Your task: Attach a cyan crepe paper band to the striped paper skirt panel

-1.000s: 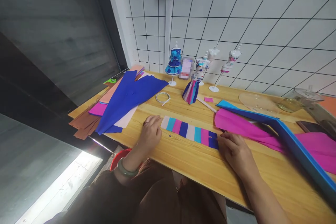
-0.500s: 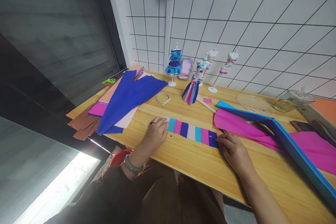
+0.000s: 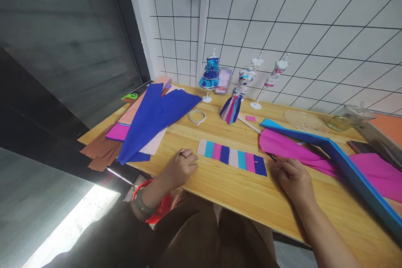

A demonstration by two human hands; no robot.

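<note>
A strip of fabric striped in pale pink, turquoise, pink and dark blue lies flat on the wooden table. My left hand rests by its left end, apart from it, with fingers curled in; the fingertips are hidden. Just beyond the strip's dark blue right end is my right hand, also off the fabric and closed, its fingers bent together. A dark slim tool lies at these fingers, partly covered. Whether either hand holds something small does not show.
Blue cloth and other folded fabrics lie at the left. Small dress forms stand at the back, near a coiled white cord. Pink fabric and a long blue folded piece occupy the right.
Both hands have come off the strip, the left drawing back toward me and the right moving rightward. A small blue scrap beside my left hand no longer shows.
</note>
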